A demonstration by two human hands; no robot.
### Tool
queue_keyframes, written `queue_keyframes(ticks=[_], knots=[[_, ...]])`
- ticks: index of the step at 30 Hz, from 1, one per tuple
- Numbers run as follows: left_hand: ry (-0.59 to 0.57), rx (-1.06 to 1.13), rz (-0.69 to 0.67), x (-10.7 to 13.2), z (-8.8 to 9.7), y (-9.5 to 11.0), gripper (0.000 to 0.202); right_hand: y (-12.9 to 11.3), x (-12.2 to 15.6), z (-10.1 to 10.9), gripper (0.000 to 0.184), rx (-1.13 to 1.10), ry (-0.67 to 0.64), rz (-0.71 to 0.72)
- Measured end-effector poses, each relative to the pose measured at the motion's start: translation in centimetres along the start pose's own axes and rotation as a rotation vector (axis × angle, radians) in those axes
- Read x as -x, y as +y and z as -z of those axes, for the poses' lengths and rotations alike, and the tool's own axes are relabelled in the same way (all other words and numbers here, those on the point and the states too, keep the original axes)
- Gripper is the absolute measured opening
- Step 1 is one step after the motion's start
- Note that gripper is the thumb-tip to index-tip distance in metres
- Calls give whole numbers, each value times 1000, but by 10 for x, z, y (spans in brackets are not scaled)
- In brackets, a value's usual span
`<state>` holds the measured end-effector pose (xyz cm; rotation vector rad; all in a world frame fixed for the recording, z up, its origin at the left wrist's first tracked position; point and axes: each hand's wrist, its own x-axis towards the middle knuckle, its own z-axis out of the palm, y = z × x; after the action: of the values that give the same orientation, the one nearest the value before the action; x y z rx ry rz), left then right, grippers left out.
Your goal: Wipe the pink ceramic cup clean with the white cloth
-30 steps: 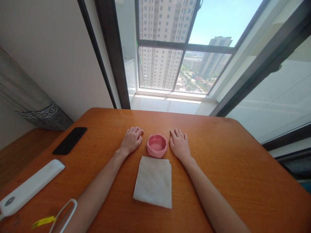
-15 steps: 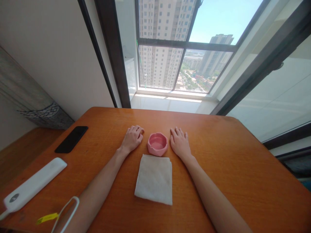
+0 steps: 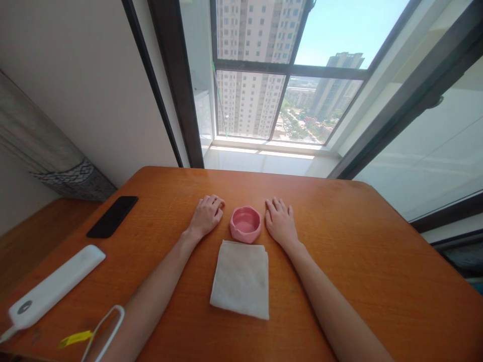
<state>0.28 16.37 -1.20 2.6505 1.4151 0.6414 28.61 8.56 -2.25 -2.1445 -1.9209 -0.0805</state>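
Observation:
A small pink faceted dish (image 3: 245,236), shaped like an ashtray, sits on the wooden table between my two hands. Just in front of it lies a folded whitish cloth (image 3: 240,281), its back edge close to the dish. To the left of the dish, my left hand (image 3: 207,213) rests on the tabletop with its fingers loosely bent and holds nothing. On the other side, my right hand (image 3: 280,220) lies palm down, fingers outstretched, holding nothing. Neither hand touches the dish or the cloth.
On the left of the table (image 3: 362,261) are a black phone (image 3: 112,217) and a white power strip (image 3: 56,286). Its white cable (image 3: 109,332), with a yellow tag (image 3: 76,339), loops by my left forearm. A window (image 3: 289,70) stands beyond the far edge.
Both hands, the dish and the cloth keep their places. Only the whole view has shifted very slightly.

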Motion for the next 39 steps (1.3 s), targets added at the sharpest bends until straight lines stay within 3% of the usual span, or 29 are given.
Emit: queue_keyframes(ticks=[39], knots=[[0,72,15,0,-1,0,21,-3,2,4,53,-9,-2,-3]])
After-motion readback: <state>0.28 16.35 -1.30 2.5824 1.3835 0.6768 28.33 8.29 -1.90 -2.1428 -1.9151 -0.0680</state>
